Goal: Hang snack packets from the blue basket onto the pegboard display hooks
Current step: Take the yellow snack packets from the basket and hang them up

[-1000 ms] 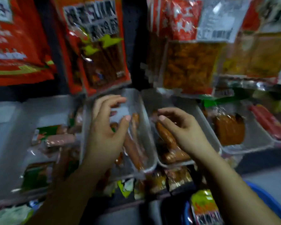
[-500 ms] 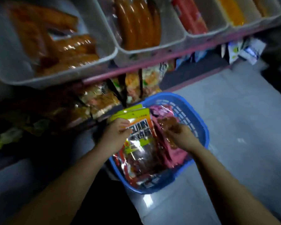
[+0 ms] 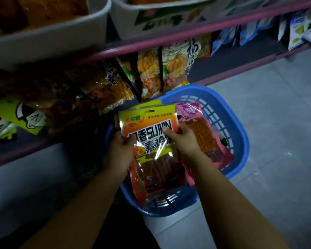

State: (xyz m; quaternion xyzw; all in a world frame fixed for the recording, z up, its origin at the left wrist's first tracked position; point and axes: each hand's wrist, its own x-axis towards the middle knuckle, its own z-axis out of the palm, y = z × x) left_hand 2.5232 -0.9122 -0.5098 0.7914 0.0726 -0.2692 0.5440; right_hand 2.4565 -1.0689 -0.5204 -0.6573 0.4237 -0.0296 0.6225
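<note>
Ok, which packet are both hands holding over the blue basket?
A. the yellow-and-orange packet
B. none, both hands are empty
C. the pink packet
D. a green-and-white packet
A: the left hand and right hand grip the sides of the yellow-and-orange packet; the pink packet lies untouched in the blue basket.

Orange-and-yellow packet (image 3: 147, 133), held over the blue basket (image 3: 239, 133): big letters "SUJIJIN" partly covered by a thumb, beside the character "香"; below it "素鸡", its last part hidden.
Same packet, top band: a small green logo and a line of small print, too small to read.
Pink packet (image 3: 190, 110), right of it in the basket: a small logo, unreadable.
Pumpkin-print packets (image 3: 180, 63) on the far shelf: vertical black brush characters, not legible.
</note>
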